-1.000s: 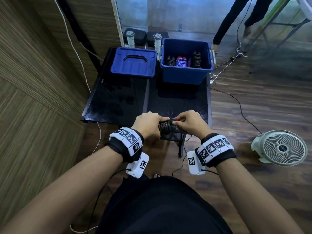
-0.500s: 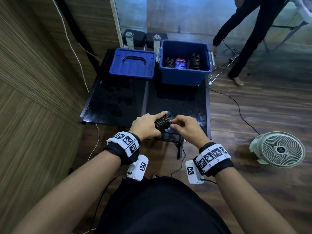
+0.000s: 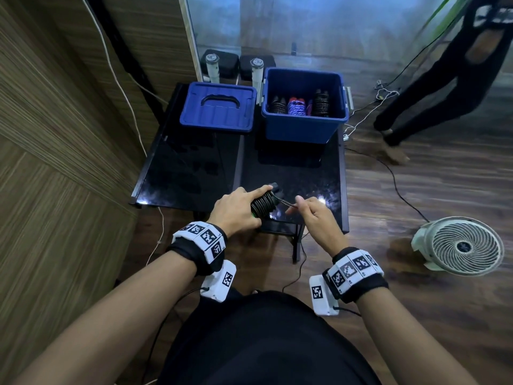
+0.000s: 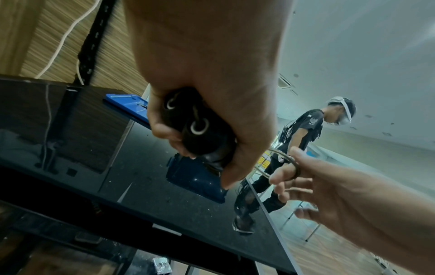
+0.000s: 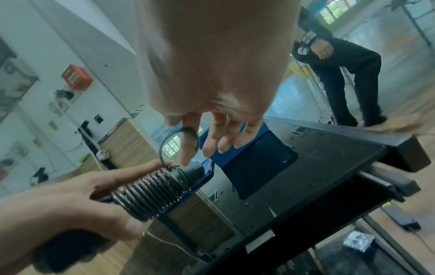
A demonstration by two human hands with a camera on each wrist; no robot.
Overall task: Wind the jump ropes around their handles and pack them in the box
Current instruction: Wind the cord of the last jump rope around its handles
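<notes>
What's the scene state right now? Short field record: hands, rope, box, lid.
left hand: grips the two handles with the wound rope
right hand: pinches the loose end loop of the rope
rope in hand: dark, coiled round the handles, last loop not yet tucked
box: blue, open, on the black table, three wound ropes inside
lid: blue, flat on the table, left of the box
</notes>
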